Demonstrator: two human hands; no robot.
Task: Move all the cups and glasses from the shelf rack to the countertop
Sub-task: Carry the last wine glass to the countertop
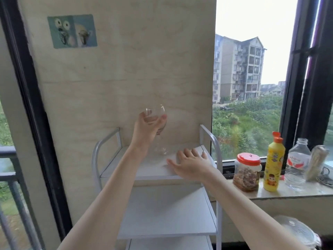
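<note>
A clear stemmed wine glass (158, 112) is held up above the top shelf of the white shelf rack (126, 170). My left hand (147, 127) grips its bowl, fingers and thumb curled round it; the stem and foot hang down, tilted a little, just over the shelf surface. My right hand (191, 163) lies flat with fingers spread on the right part of the top shelf, holding nothing. No other cup or glass shows on the top shelf or on the lower shelves in view.
A stone window ledge (295, 193) to the right carries a red-lidded jar (247, 172), a yellow bottle (273, 163), a clear water bottle (298, 163) and a bundle of sticks (317, 162). A clear lidded container (299, 231) sits at lower right. A wood panel backs the rack.
</note>
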